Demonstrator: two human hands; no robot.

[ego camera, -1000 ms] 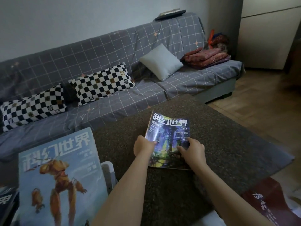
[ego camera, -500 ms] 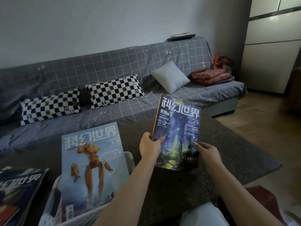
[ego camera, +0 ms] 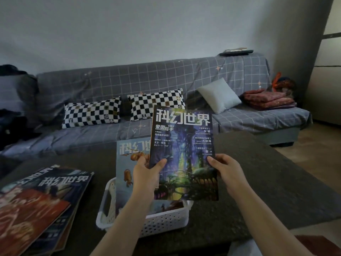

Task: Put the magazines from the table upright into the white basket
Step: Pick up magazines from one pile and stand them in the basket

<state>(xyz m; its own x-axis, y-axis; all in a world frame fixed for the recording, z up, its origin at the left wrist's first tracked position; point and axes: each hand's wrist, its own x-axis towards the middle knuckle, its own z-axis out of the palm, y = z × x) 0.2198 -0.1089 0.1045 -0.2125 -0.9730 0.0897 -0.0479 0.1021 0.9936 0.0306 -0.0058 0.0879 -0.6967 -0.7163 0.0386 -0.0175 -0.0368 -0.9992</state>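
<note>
The left hand (ego camera: pixel 145 174) grips the left edge of a purple-covered magazine (ego camera: pixel 184 154), thumb laid across the front cover and the other fingers behind it. The right hand (ego camera: pixel 227 172) grasps the opposite edge in the same way, thumb on the cover near its right margin. Between them the magazine stands upright in the air with its cover toward the camera, white Chinese title at the top, its lower edge just above the rim of the white basket (ego camera: pixel 166 220). The perforated basket sits on the dark table (ego camera: pixel 267 178), and a light blue magazine (ego camera: pixel 129 159) with an orange robot figure already stands upright inside it, partly hidden behind the held copy and the left hand. To the left on the table lies a loose stack of magazines (ego camera: pixel 40 206), the top one with a red cover. Beyond the table runs a grey checked sofa (ego camera: pixel 166 74) carrying two black-and-white checkered pillows (ego camera: pixel 92 114), a plain grey cushion (ego camera: pixel 219 96) and a folded reddish blanket (ego camera: pixel 267 99) at its right end.
</note>
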